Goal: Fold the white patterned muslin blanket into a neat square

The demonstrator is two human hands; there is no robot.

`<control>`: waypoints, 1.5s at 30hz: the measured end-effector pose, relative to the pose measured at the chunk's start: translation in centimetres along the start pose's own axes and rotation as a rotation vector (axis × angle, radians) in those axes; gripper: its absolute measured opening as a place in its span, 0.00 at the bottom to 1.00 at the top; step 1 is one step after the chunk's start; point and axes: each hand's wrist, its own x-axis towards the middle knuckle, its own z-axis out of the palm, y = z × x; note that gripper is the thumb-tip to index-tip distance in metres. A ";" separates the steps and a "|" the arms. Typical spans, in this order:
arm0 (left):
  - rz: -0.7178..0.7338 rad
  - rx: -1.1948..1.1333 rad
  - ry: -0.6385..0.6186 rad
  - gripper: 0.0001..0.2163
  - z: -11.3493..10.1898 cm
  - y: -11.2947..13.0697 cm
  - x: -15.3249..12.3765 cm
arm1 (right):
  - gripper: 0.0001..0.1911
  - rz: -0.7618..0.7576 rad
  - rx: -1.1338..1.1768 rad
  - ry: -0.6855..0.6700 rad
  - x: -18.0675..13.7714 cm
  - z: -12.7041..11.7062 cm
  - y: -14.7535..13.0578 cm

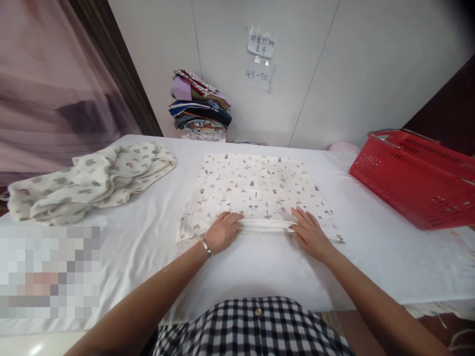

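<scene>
Light is soft and even, with 1 pixelated patch (50,272) at lower left, glare (36,349) below it.

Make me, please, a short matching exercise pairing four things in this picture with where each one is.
Column one
1. Red basket
2. Bunched cloth
3. Flat cloth
4. Fabric stack

Column two
A. Touched by the left hand and right hand
B. At the far edge of the white-covered table
C. At the picture's right
D. At the picture's left

Right pairs: 1-C, 2-D, 3-A, 4-B.
</scene>
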 end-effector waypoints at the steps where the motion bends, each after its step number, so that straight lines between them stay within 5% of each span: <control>1: 0.008 0.002 0.015 0.09 -0.2 0.1 -0.1 | 0.12 0.008 -0.004 0.013 -0.1 0.0 -0.1; 36: 0.057 0.117 0.076 0.11 -1.1 1.6 -2.0 | 0.17 -0.045 -0.028 0.086 -1.5 -0.4 -2.6; 45: 0.044 0.056 0.008 0.10 0.3 2.0 -3.9 | 0.17 -0.069 0.045 0.014 -3.4 1.7 -2.5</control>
